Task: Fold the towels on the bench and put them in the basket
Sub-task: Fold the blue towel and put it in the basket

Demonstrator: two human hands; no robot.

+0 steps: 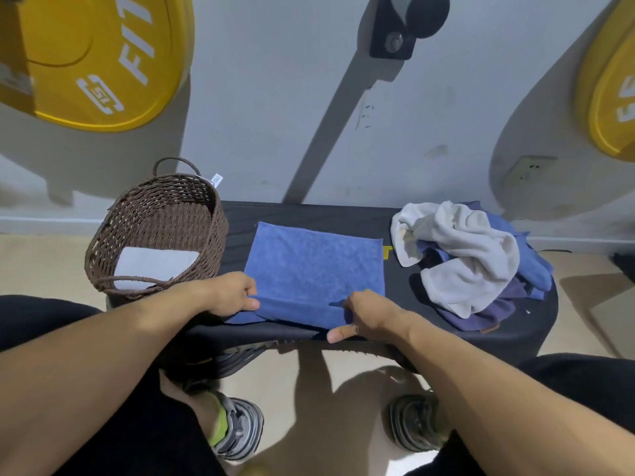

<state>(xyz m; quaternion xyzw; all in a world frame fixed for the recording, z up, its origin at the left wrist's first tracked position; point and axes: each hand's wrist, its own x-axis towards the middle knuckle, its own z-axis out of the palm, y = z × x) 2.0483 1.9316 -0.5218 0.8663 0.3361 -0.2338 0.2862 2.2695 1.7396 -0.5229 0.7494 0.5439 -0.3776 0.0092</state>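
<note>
The left hand (237,292) pinches the near left corner of a blue towel (314,269), fingers curled over the edge and thumb tucked at the hem. The right hand (364,316) grips the near right corner the same way, fingers folded onto the cloth, thumb sticking out toward the person below the fold. Between the two hands the near edge of the towel is turned up and over itself, making a narrow doubled band along the front.

The towel is a soft, napped microfibre, roughly square, lying flat on the dark padded surface (343,214) just beyond the hands, its far edge stitched and straight.

Left of the left hand, close beside it, stands a brown basket (206,235) of woven cord, round-walled, with two looped handles; a pale folded towel (156,267) lies flat in its bottom.

Right of the right hand, a little apart, sits a crumpled pile (481,262): a white terry towel draped over blue and darker navy cloths, all creased and unfolded, reaching the surface's rounded end.

Beyond the hands, on the grey wall, hang two yellow weight plates (103,56), smooth discs with white lettering.
</note>
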